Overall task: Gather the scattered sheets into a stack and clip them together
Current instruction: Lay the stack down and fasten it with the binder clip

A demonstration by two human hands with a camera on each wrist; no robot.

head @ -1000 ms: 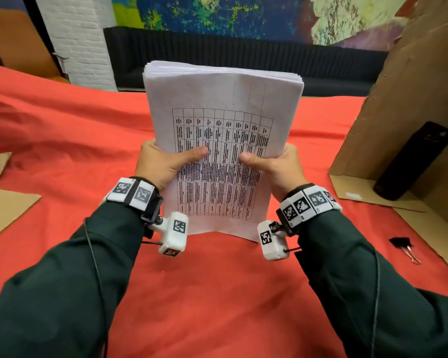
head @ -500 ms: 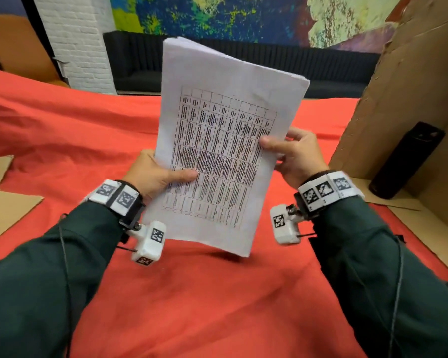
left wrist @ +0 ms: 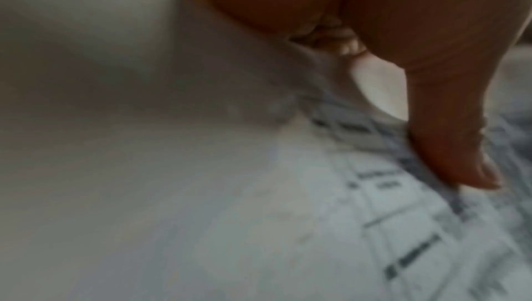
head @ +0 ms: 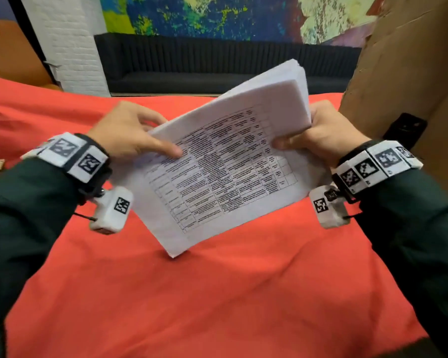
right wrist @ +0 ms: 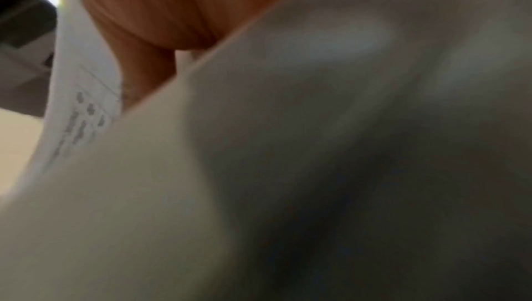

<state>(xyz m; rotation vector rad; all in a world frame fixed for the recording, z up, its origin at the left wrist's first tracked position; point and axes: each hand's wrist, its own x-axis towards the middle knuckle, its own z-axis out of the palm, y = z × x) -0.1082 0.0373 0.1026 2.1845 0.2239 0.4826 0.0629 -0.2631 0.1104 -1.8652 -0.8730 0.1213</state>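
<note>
- Both hands held a stack of sheets (head: 225,164) up in the air, above a red cloth (head: 217,293).
- The stack was turned sideways and tilted. One corner pointed down at the cloth, and the far corner stuck up on the right.
- The top sheet had a printed table with lots of small black words, too blurry to read.
- The left hand (head: 130,130) was at the left edge of the stack. Its thumb lay flat on the top sheet and its fingers went behind the paper, so it pinched the stack.
- In the left wrist view, the thumb (left wrist: 449,142) pressed down on the printed sheet, but that picture was blurry.
- The right hand (head: 329,135) was at the right edge of the stack. Its thumb sat on top and its fingers curled behind, so it gripped the stack too.
- In the right wrist view, paper filled most of the picture and only a bit of the hand showed.
- The two hands were apart, one on each side of the stack.
- A tall cardboard wall (head: 411,73) stood on the right.
- A black thing (head: 405,129) leaned by the cardboard, just behind the right wrist.
- A black sofa (head: 217,65) sat far back, under a painted wall.
</note>
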